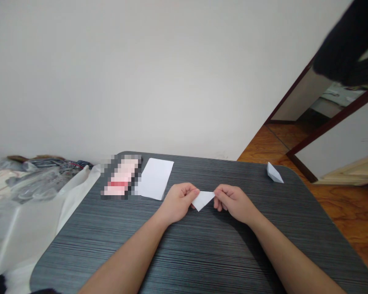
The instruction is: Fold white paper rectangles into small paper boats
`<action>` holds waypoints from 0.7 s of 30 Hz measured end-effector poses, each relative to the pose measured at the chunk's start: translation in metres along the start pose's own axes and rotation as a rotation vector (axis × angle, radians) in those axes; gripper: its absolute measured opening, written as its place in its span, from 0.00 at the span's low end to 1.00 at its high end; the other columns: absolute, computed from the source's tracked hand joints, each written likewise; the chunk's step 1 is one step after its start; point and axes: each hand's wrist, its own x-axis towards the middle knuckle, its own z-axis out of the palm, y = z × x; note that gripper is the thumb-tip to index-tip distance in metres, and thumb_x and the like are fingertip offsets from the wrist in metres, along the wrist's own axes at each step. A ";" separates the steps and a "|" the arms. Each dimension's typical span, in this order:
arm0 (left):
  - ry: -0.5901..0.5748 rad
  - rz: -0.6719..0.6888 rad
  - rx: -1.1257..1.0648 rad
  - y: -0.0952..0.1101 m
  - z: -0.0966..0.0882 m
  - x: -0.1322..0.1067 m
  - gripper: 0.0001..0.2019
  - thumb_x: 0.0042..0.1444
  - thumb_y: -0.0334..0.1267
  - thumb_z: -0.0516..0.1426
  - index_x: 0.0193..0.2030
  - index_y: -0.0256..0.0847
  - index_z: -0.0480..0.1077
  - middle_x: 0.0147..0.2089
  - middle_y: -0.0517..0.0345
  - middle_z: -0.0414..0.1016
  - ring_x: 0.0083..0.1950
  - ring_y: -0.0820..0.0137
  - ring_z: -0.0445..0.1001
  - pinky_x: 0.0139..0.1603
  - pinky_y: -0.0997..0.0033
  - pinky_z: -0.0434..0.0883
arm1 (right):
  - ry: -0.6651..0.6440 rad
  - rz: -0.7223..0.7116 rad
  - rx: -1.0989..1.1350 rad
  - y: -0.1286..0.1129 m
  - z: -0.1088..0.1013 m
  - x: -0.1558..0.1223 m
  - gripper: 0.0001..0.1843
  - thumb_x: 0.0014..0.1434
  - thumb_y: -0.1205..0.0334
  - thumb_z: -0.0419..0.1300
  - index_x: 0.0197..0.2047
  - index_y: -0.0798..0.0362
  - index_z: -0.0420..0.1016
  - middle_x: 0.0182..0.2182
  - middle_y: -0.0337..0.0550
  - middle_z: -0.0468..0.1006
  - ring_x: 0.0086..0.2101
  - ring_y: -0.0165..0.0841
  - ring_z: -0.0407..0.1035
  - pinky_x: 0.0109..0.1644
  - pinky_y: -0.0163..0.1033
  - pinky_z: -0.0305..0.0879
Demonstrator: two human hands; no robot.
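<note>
Head view: we hold the paper triangle (pixel 204 199) at the centre of the bench (pixel 202 253), with its point toward 6 o'clock. Our left hand (pixel 178 202) is curled closed, thumb and forefinger pinching the triangle's 9 o'clock corner. Our right hand (pixel 233 202) is closed the same way on the 3 o'clock corner. We cannot tell whether the lower tip touches the bench.

For a clean fold, we judge the following to apply:
1. Pinch at the very corners, so the top edge is taut and level.
2. Align the edges before pressing.
3. Crease against the bench, not in the air, working from the middle outward.

A flat white sheet (pixel 155 178) lies at 11 o'clock of the hands and a small folded paper piece (pixel 274 173) at 2 o'clock. Both are well apart from the work, and we should keep our forearms off them.
</note>
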 end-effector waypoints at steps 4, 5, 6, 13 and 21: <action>-0.004 0.002 0.000 0.002 0.000 -0.001 0.14 0.57 0.44 0.51 0.27 0.36 0.67 0.23 0.61 0.66 0.24 0.76 0.62 0.25 0.76 0.59 | -0.001 0.012 -0.019 0.000 -0.001 -0.001 0.17 0.63 0.59 0.50 0.25 0.55 0.68 0.20 0.39 0.72 0.21 0.26 0.66 0.27 0.32 0.62; -0.003 0.002 0.004 0.003 0.000 -0.001 0.14 0.57 0.44 0.51 0.27 0.36 0.67 0.23 0.61 0.66 0.24 0.76 0.62 0.26 0.76 0.59 | 0.002 0.010 -0.033 -0.001 -0.001 -0.001 0.17 0.63 0.59 0.50 0.24 0.55 0.68 0.20 0.38 0.72 0.21 0.26 0.66 0.27 0.32 0.62; -0.002 0.001 0.007 0.003 0.000 -0.001 0.14 0.57 0.44 0.51 0.27 0.36 0.67 0.22 0.61 0.66 0.24 0.76 0.62 0.25 0.76 0.59 | 0.004 0.007 -0.046 -0.003 -0.002 -0.002 0.18 0.63 0.59 0.50 0.24 0.54 0.68 0.20 0.38 0.72 0.21 0.26 0.66 0.27 0.32 0.62; 0.015 -0.012 -0.009 0.001 0.001 -0.001 0.15 0.57 0.45 0.51 0.28 0.37 0.67 0.22 0.61 0.66 0.24 0.75 0.63 0.25 0.76 0.59 | 0.028 -0.015 -0.041 -0.003 -0.002 -0.001 0.18 0.64 0.58 0.49 0.24 0.54 0.67 0.20 0.38 0.71 0.21 0.26 0.66 0.27 0.32 0.62; 0.009 0.000 -0.028 0.002 -0.001 0.000 0.14 0.57 0.44 0.52 0.28 0.36 0.68 0.22 0.61 0.67 0.24 0.76 0.64 0.26 0.76 0.61 | 0.033 -0.032 -0.076 -0.003 -0.004 -0.003 0.17 0.63 0.58 0.50 0.25 0.54 0.67 0.20 0.37 0.70 0.21 0.27 0.65 0.28 0.32 0.62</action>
